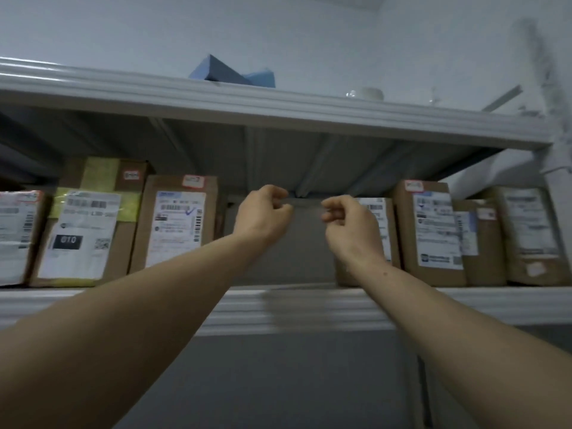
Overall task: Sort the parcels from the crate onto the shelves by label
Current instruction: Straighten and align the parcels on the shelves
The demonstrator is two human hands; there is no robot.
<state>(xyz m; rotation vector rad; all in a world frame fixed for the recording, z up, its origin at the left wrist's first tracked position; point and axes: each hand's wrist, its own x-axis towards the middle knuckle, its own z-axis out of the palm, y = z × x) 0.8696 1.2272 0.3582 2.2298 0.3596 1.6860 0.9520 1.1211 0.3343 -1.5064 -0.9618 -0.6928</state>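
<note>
Two grips close on one grey parcel [306, 243]: the left hand [263, 212] and the right hand [346, 221] each pinch its top edge with curled fingers. It stands upright on the shelf [309, 308] between brown cardboard parcels [179, 218], about four on each side.

Single head-worn wide-angle view, tilted upward, close to a shelf [309, 308] of parcels [178, 221], forearms reaching in from below
</note>
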